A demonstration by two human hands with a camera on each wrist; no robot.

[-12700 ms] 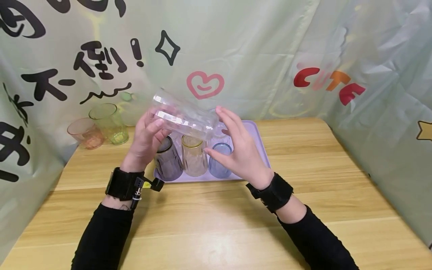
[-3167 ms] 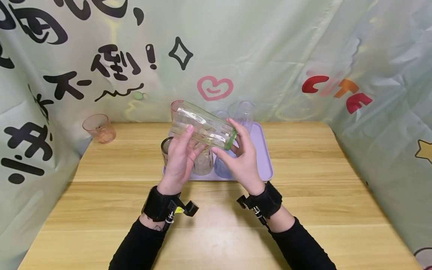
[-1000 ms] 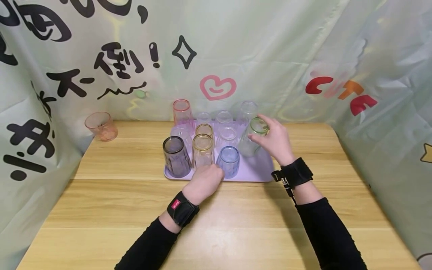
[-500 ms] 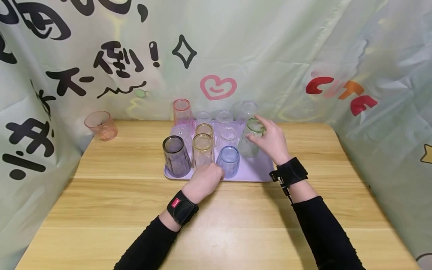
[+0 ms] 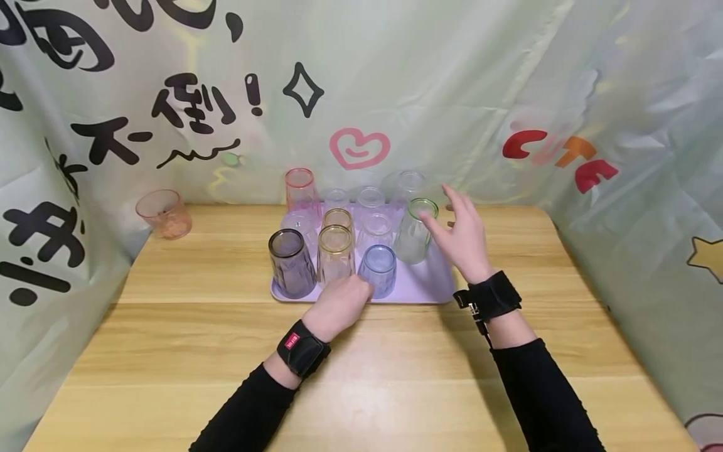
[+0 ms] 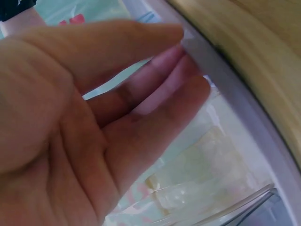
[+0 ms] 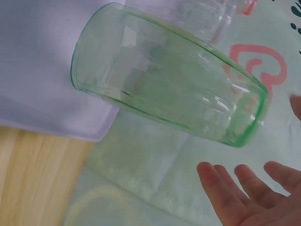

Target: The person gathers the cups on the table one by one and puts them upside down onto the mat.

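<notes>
A green glass (image 5: 414,233) stands upside down on the purple tray (image 5: 420,292), near its right side. Just right of it is my right hand (image 5: 465,242), fingers spread and apart from the glass; the right wrist view shows a gap between the fingertips and the green glass (image 7: 174,75). My left hand (image 5: 341,306) is at the tray's front edge, before the blue glass (image 5: 378,271) and an amber-rimmed glass (image 5: 336,254). In the left wrist view the left hand (image 6: 94,103) pinches the tray rim (image 6: 207,54) between thumb and fingers.
Several other upturned glasses share the tray, among them a dark grey one (image 5: 292,263), a pink one (image 5: 301,191) and clear ones at the back. An orange-pink tumbler (image 5: 169,216) stands alone at the table's back left. A printed cloth (image 5: 440,94) hangs behind.
The green glass was tilted in both hands, then set upside down on the tray by the right hand, which has now let go and moved slightly right. The left hand moved to the tray's front edge.
</notes>
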